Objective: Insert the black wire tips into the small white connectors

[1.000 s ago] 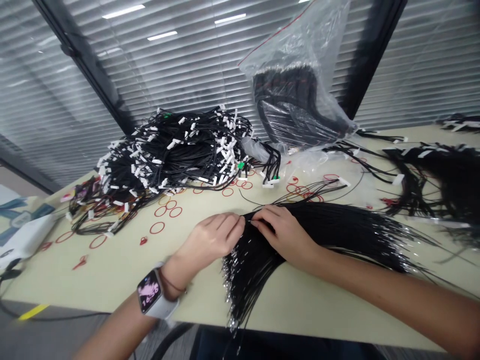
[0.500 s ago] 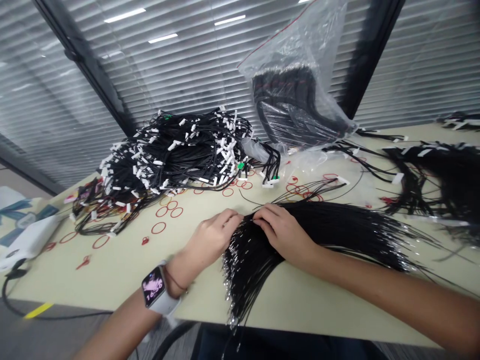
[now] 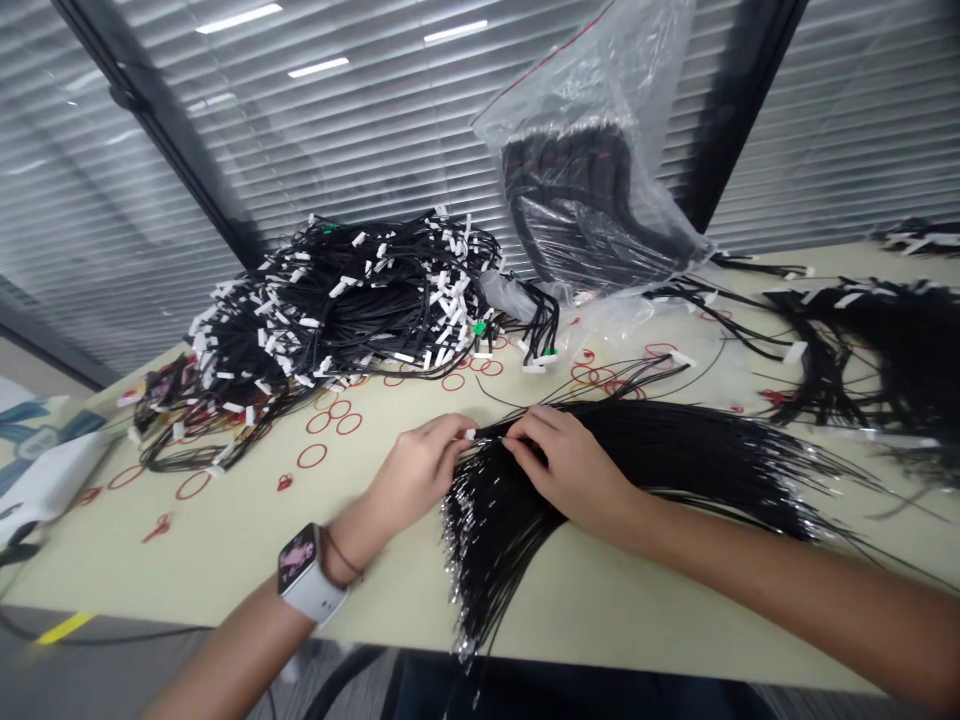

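A thick bundle of thin black wires [image 3: 675,455] with bare metal tips lies across the pale table [image 3: 247,540] in front of me, one end fanning over the near edge. My left hand [image 3: 416,470], a smartwatch [image 3: 304,575] on its wrist, pinches a small white connector at the bundle's upper left. Resting on the bundle, my right hand [image 3: 566,465] has its fingers closed on wires right beside the left fingertips. The two hands nearly touch.
A big heap of black wires with white connectors [image 3: 337,310] sits at the back left. A clear plastic bag of wires [image 3: 592,190] stands at the back. More wire bundles [image 3: 877,350] lie right. Red rubber bands [image 3: 326,420] are scattered about. A white device [image 3: 45,480] lies far left.
My left hand has drawn slightly left and now shows a small white connector at its fingertips. My right hand stays on the bundle.
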Demonstrator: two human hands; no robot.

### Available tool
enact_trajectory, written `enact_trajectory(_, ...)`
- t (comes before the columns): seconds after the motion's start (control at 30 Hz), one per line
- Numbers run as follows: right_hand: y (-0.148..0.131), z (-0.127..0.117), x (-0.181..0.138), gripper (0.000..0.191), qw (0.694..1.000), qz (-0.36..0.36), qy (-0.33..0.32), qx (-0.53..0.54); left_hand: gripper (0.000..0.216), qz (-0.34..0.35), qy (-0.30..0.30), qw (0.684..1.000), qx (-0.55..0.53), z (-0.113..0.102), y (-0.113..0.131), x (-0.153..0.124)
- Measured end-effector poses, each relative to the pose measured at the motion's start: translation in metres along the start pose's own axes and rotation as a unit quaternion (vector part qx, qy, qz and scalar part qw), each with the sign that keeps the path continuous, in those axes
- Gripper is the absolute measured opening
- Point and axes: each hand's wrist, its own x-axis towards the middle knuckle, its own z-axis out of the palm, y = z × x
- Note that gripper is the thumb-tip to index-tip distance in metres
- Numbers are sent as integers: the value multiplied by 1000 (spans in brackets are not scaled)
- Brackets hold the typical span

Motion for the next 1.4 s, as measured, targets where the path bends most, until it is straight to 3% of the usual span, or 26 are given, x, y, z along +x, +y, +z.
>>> enact_trajectory(0.17,1,1,-1,13,1000,6,-7,-25,14,-85,-3,987,-138,5,-5,2)
enact_trajectory(0.43,1,1,-1,15,999,-12,-5,-50,9,-198,-26,924,-325,8,-7,4)
enact_trajectory(1.0,1,1,0,17,999,-34,-17,-23,10,-207,-31,907,-365,8,-5,5)
enact_trajectory(1.1,1,2,0,16,999,-44,-12,-6,10,-192,-16,913,-358,8,-5,4)
enact_trajectory(1.2,1,0,0,17,998,-54,-11,8,10,-154,10,940,-306,7,-2,3)
enact_trajectory(1.3,1,-1,0,17,998,-67,3,3,13,-51,49,985,-158,3,4,0)
enact_trajectory(1.4,1,-2,-1,19,996,-81,24,-6,23,80,81,993,0,-2,9,-4)
